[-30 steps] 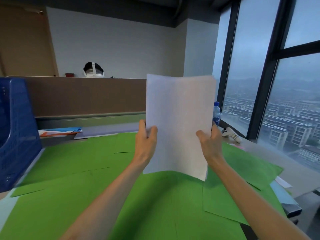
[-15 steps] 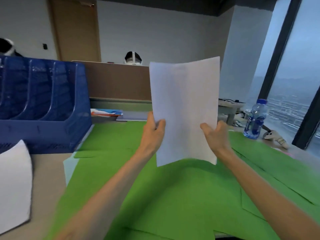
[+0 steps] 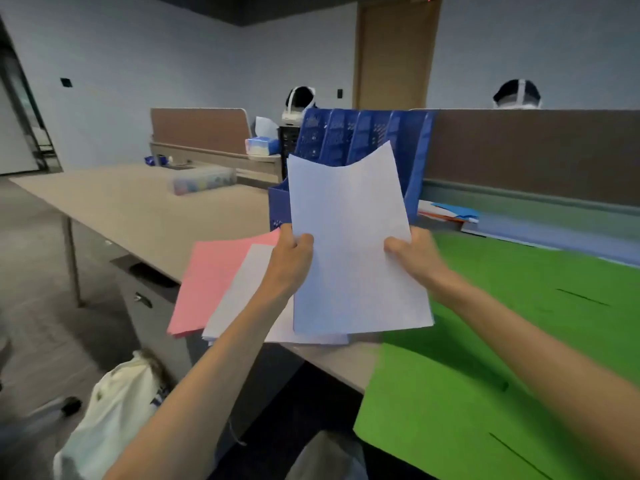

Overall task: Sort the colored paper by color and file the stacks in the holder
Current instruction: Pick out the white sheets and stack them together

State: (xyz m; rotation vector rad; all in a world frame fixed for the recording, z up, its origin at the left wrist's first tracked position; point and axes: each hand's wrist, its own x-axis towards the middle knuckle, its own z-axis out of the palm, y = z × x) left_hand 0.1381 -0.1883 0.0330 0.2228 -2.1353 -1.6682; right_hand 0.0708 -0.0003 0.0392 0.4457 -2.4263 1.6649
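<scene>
Item: white paper stack (image 3: 353,244), held upright in the air, top edge sagging in a shallow curve.
Grip: left hand (image 3: 291,265) pinches its left edge, right hand (image 3: 415,261) its right edge; both closed on the sheets.
Change: a second ago the stack faced the window over the green sheets (image 3: 519,341); the view has swung left, and the stack now sits directly before the blue holder (image 3: 346,140).
Reading: white appears sorted; filing into a slot looks imminent.
Nearby: pink stack (image 3: 214,282) and another white stack (image 3: 242,292) lie fanned on the bench (image 3: 138,209), overhanging its front edge.
</scene>
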